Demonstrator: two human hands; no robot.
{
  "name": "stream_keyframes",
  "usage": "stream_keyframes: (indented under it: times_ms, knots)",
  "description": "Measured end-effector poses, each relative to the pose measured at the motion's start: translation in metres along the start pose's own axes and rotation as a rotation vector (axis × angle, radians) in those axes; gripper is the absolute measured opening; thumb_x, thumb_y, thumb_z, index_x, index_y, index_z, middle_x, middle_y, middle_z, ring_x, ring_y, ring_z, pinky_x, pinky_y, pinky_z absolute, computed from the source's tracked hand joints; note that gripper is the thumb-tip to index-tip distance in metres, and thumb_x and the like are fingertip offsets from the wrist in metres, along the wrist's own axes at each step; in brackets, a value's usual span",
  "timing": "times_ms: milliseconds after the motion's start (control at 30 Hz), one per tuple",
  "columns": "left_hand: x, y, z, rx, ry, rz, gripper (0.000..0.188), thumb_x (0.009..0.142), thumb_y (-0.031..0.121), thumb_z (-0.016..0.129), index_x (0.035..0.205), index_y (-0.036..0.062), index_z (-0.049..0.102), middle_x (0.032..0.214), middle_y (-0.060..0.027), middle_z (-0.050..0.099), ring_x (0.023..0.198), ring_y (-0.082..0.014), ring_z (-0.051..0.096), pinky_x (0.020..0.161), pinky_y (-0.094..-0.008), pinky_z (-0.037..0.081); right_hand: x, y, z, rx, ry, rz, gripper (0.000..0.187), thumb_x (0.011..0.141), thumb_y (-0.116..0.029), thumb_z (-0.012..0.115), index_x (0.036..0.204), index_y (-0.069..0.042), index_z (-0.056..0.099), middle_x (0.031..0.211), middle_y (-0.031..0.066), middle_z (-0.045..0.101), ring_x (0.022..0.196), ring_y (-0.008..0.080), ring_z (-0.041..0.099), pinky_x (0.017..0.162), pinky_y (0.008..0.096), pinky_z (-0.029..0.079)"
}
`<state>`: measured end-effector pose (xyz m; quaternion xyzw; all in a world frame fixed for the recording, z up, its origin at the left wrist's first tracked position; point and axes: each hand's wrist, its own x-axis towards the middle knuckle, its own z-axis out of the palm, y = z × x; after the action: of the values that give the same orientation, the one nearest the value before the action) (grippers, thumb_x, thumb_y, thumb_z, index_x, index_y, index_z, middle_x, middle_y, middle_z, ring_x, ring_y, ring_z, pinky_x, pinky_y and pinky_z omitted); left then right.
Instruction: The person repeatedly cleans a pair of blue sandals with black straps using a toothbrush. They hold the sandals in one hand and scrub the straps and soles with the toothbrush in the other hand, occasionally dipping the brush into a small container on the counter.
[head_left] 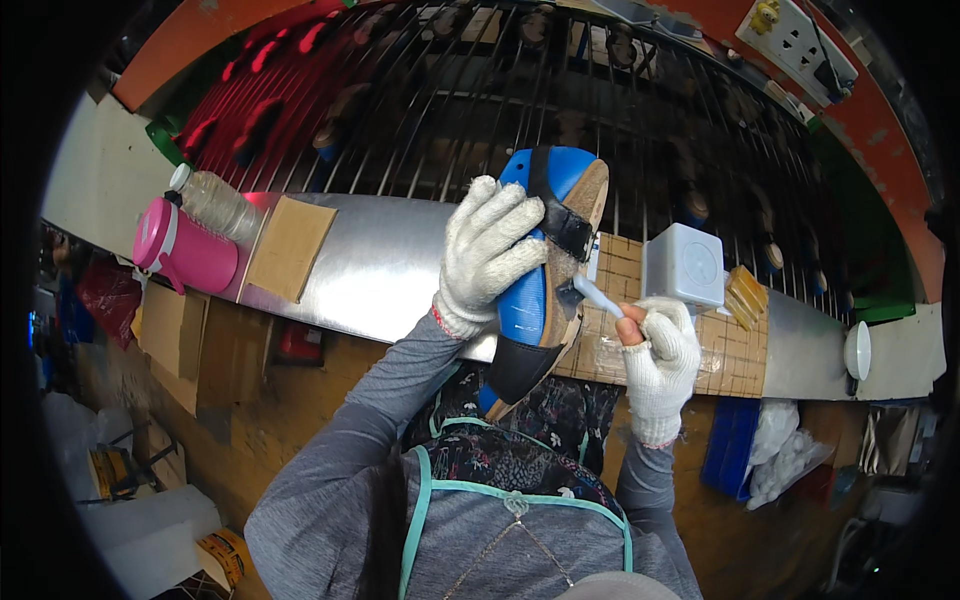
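Observation:
A sandal [571, 258] with black straps and a brown cork-like footbed sits on a blue shoe last [522, 305], held tilted in front of my body above the bench edge. My left hand [490, 250], in a white knit glove, wraps its fingers over the blue side of the last. In my right hand [662, 352] a small pale brush-like stick [597, 297] is pinched between thumb and fingers; bare fingertips show through that glove. The stick's tip is at the sandal's edge between the straps; its bristles, if any, are too small to make out.
A metal bench [375, 265] carries a pink jug [190, 245], a plastic bottle [215, 205], a cardboard piece [291, 247], a white box-like container [684, 264] and a yellowish block [744, 297]. Beyond it, a rack of metal rods [430, 110] bears several shoes. A blue crate [731, 447] stands below right.

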<state>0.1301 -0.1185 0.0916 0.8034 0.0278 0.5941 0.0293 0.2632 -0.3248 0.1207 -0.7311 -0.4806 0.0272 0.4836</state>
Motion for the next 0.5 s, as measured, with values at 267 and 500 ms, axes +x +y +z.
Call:
stream_keyframes:
  times_ms: [267, 500]
  knots:
    - [0.005, -0.001, -0.004, 0.038, -0.047, 0.093, 0.019, 0.06, 0.018, 0.072, 0.075, 0.0115, 0.063, 0.101, -0.0111, 0.068, 0.095, -0.0324, 0.066, 0.079, -0.0514, 0.05, 0.01, -0.011, 0.005, -0.44, 0.203, -0.307, 0.022, 0.075, -0.012, 0.082, 0.096, -0.009, 0.077, 0.093, 0.0046, 0.067, 0.085, 0.0206, 0.061, 0.08, 0.0368, 0.037]
    - [0.002, -0.002, -0.005, 0.062, -0.06, 0.104, 0.019, 0.061, 0.018, 0.073, 0.076, 0.0124, 0.063, 0.104, -0.0112, 0.067, 0.097, -0.033, 0.066, 0.082, -0.0533, 0.05, 0.016, -0.011, 0.009, -0.525, 0.31, -0.442, 0.027, 0.073, -0.014, 0.083, 0.099, -0.01, 0.077, 0.096, 0.0045, 0.069, 0.087, 0.0201, 0.062, 0.08, 0.037, 0.037]
